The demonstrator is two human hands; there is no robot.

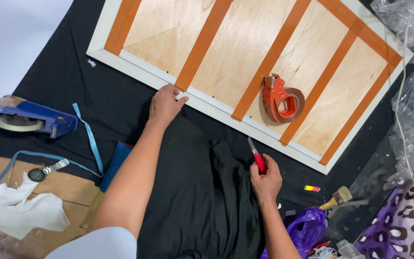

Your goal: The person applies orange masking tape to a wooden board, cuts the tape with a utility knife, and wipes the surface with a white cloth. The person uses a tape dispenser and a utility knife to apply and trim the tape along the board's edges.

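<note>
Pressing our left hand (165,103) flat-fingered on the white-framed plywood panel (245,48), we should keep it steady; right hand (266,181) grips a red-handled utility knife (256,156).

My left arm (130,177) is bare from the wrist up to the upper arm, where a short white sleeve (97,244) covers it at the bottom edge of the view. My right forearm (279,230) is bare too, with no sleeve showing on it. Neither wrist carries a watch or band, and I see no rings on my fingers (168,93). Black cloth (202,201) drapes over my lap between the two arms.
</note>
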